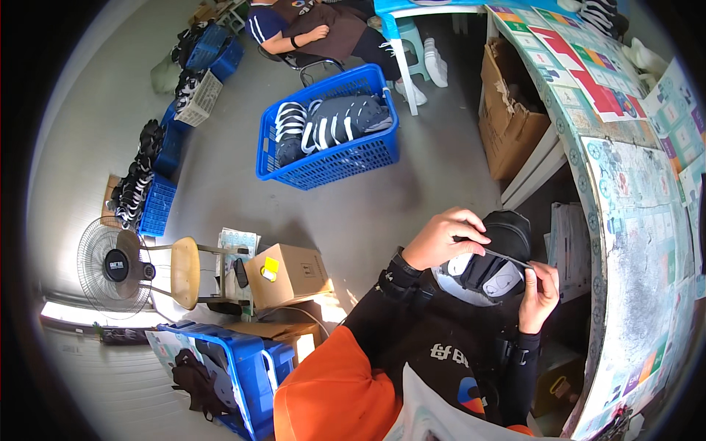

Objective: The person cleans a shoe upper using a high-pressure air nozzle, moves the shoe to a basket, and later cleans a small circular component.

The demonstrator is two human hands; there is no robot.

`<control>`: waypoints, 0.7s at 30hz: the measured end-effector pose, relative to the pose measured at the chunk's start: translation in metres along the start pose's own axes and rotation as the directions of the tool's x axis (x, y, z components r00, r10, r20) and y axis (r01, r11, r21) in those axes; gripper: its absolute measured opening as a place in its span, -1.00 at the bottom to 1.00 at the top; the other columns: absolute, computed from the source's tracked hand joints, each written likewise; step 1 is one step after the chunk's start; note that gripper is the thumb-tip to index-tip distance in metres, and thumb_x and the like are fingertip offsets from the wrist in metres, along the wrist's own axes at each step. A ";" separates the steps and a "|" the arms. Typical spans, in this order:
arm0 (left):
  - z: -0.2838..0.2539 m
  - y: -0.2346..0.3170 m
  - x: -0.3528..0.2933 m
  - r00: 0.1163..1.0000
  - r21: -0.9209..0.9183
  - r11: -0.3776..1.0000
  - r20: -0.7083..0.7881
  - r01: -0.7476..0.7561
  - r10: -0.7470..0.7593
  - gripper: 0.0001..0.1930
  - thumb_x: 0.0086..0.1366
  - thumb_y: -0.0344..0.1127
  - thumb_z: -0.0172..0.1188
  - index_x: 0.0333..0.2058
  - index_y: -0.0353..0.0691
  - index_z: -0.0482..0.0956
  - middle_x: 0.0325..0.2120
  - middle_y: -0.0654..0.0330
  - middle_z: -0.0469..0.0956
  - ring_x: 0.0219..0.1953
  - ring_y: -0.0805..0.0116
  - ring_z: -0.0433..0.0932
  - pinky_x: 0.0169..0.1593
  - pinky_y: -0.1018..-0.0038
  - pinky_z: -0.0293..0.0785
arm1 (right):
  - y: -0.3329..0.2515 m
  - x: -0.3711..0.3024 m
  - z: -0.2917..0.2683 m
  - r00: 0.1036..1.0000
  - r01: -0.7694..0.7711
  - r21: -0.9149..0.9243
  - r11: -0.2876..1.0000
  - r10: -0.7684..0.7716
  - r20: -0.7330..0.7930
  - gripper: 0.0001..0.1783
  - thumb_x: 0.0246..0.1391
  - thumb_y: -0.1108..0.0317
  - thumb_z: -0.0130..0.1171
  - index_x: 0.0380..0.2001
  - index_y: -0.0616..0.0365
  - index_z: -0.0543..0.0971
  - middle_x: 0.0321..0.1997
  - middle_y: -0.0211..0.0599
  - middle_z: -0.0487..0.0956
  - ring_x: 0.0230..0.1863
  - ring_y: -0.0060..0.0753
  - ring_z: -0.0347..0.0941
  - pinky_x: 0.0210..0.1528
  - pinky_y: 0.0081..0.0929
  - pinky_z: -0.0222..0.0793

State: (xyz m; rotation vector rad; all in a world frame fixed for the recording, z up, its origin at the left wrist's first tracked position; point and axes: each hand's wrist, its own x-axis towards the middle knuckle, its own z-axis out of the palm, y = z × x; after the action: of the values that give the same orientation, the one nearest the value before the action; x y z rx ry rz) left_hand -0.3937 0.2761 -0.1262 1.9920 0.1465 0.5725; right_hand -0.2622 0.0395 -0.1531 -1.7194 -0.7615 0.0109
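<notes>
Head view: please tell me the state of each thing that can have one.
Left hand: fingers closed on the thin strip
Right hand: fingers closed on its other end
Thin strip: straight between both hands
Black item: between the hands
Middle blue basket: loaded with striped dark items
Torn brown box: open at the top
Fan: running or not, cannot tell

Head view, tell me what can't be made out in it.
Head view: underside of the black item, held by the left hand and right hand; its body hides it.
Head view: bottom of the centre basket, covered by striped bundles.
Head view: seated person's head, cut off by the upper edge.
Head view: inside of the carton under the table, in shadow.
</notes>
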 end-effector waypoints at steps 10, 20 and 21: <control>-0.070 -0.089 -0.019 0.761 -0.680 -0.352 -0.617 -0.643 -0.198 -0.17 0.47 0.35 -0.18 0.42 -0.23 0.18 0.27 -0.01 0.45 0.43 0.00 0.25 0.51 -0.31 -0.42 | -0.005 0.010 0.002 0.998 0.063 -0.015 0.998 -0.062 0.013 -0.89 0.13 0.58 0.34 -0.26 0.26 0.66 -0.17 -0.22 0.65 -0.12 -0.32 0.57 -0.03 -0.47 0.45; -0.089 -0.089 -0.035 0.704 -0.739 0.059 -0.660 -0.671 -0.261 -0.05 0.38 0.50 -0.23 0.51 -0.05 -0.03 0.51 0.20 0.07 0.56 0.11 -0.09 0.51 -0.27 -0.35 | -0.009 0.009 0.004 0.998 0.056 0.006 0.998 -0.056 0.014 -0.89 0.10 0.57 0.35 -0.27 0.26 0.66 -0.20 -0.23 0.65 -0.15 -0.32 0.56 -0.07 -0.47 0.44; -0.090 -0.087 -0.034 0.713 -0.740 0.031 -0.657 -0.672 -0.245 -0.05 0.38 0.50 -0.23 0.51 -0.06 -0.02 0.51 0.19 0.08 0.56 0.11 -0.10 0.51 -0.27 -0.35 | -0.010 0.010 0.006 0.998 0.061 0.007 0.998 -0.061 0.012 -0.89 0.10 0.56 0.35 -0.27 0.26 0.66 -0.20 -0.22 0.65 -0.15 -0.31 0.56 -0.07 -0.47 0.44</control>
State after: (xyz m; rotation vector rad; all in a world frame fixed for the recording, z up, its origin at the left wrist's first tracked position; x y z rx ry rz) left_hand -0.4523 0.3794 -0.1792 0.2344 -0.1899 1.1876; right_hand -0.2615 0.0505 -0.1421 -1.6902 -0.8224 -0.0180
